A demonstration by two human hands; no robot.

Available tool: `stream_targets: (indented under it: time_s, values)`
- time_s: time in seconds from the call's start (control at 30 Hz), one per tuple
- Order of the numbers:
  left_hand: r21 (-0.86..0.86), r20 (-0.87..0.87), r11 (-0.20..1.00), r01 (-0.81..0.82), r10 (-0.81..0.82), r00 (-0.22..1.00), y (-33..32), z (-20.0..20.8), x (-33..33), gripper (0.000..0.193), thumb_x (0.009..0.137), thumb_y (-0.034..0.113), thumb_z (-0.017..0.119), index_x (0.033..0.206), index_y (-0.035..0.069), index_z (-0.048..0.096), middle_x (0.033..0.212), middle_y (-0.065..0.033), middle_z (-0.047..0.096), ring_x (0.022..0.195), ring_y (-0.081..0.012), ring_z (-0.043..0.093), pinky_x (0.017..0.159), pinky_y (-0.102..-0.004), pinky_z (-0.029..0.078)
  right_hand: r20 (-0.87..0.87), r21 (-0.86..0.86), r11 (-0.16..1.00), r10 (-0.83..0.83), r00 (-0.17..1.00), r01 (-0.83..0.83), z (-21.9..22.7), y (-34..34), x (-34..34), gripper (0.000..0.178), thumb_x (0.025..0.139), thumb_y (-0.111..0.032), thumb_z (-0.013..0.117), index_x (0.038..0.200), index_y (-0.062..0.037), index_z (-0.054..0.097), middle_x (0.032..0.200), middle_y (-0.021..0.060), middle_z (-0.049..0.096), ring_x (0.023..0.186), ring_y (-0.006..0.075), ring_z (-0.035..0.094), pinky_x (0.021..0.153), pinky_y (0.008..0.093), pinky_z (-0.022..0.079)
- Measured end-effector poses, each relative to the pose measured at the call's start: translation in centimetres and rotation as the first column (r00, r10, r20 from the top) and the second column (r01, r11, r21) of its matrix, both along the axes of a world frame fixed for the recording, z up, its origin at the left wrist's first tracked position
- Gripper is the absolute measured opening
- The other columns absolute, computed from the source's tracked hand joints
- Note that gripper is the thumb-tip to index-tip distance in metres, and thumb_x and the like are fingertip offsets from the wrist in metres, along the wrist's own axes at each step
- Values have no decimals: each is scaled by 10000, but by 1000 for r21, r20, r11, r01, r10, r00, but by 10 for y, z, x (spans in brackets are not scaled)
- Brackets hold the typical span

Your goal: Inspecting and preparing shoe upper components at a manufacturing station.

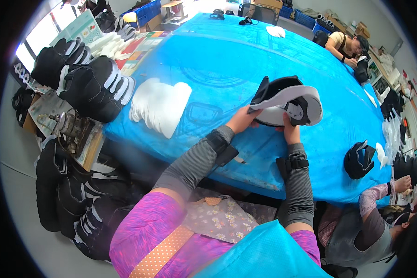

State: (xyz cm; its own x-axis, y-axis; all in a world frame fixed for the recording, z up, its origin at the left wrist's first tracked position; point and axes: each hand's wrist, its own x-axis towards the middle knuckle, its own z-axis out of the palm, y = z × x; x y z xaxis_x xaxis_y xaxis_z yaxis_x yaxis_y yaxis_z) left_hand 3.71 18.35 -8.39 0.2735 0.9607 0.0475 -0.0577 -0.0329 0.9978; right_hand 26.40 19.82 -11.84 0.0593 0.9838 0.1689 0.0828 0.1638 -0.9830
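Note:
Over the near part of the blue-covered table, both my hands hold up a black shoe upper (289, 85) with a pale grey, curved inner part facing me. My left hand (241, 119) grips its left edge, fingers partly hidden behind it. The thumb of my right hand (291, 132) presses on the lower middle, and the other fingers are mostly behind the piece. To the left on the table lies a fanned stack of white insole-shaped pieces (159, 106).
Stacked black shoe uppers (92, 88) stand on the left, with more piled below (78, 204). A metal machine (72, 132) sits beside them. Another black upper (359, 160) rests at the table's right. One person (345, 48) works at the far right; another (370, 227) sits near right.

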Motion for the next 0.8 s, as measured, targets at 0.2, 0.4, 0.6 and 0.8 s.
stream_targets:
  time_s: [0.2,0.4,0.6,0.8]
  values:
    - [21,45,999,48,-48,998,4,-4,-3,448,874,275,660,1204,19,501,949,-65,612,678,-120,601,606,-260,519,40,-31,999,-3,999,4,1,1,2,516,920,-448,541,1103,34,567,869,134,646,614,209,643,554,295,515]
    - [345,-80,939,-13,43,996,4,-12,-2,471,837,305,696,1153,-16,558,884,-82,651,703,-133,621,581,-284,505,-49,-113,990,73,996,-78,4,-1,3,499,922,-419,558,1149,26,559,974,110,639,684,204,641,586,306,534]
    - [31,9,982,-187,187,982,8,-16,2,356,914,287,592,1046,-43,602,850,-92,652,651,-136,627,531,-291,491,27,56,997,52,998,-54,-6,1,-5,445,934,-411,538,1115,-5,549,851,117,633,587,192,627,526,296,501]
    - [50,-31,996,-68,70,997,11,-20,3,368,939,314,539,1105,-14,520,873,-94,619,593,-142,611,502,-267,484,107,100,994,32,994,-42,-3,2,-1,435,937,-388,537,1106,13,536,904,131,621,581,196,626,518,303,507]
